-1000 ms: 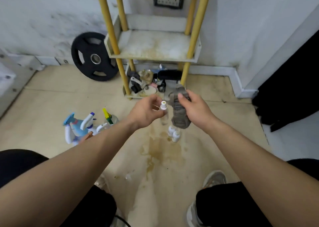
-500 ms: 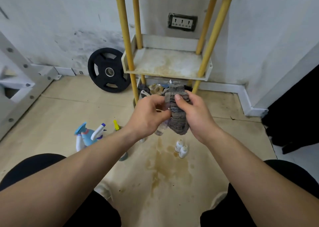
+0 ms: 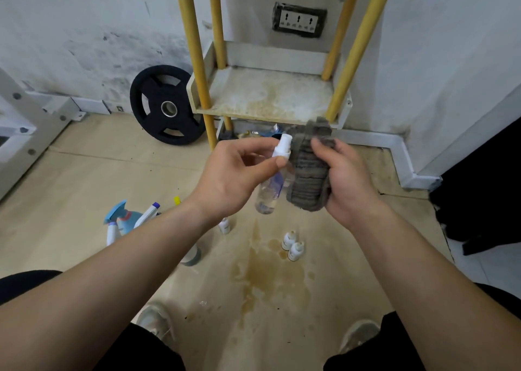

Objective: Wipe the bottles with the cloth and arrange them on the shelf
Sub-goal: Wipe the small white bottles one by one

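Grey cloth [image 3: 308,178], head view: bunched in the right hand's [image 3: 348,185] grip, against the bottle [image 3: 270,187]. Left hand [image 3: 234,178] pinches the bottle's neck, in the air before the shelf's [image 3: 270,97] front edge. Step: wiping. Next, probably: rotate, then shelve upright. Long axis near-vertical, cap up, tipped shelfward.

The bottle [image 3: 270,193] in the left hand [image 3: 236,178] is clear, white-capped, with blue print. The cloth [image 3: 310,178] in the right hand [image 3: 346,181] is grey with darker stripes. Beyond both hands the shelf [image 3: 270,94] is off-white, brown-stained, its poles [image 3: 194,46] yellow.
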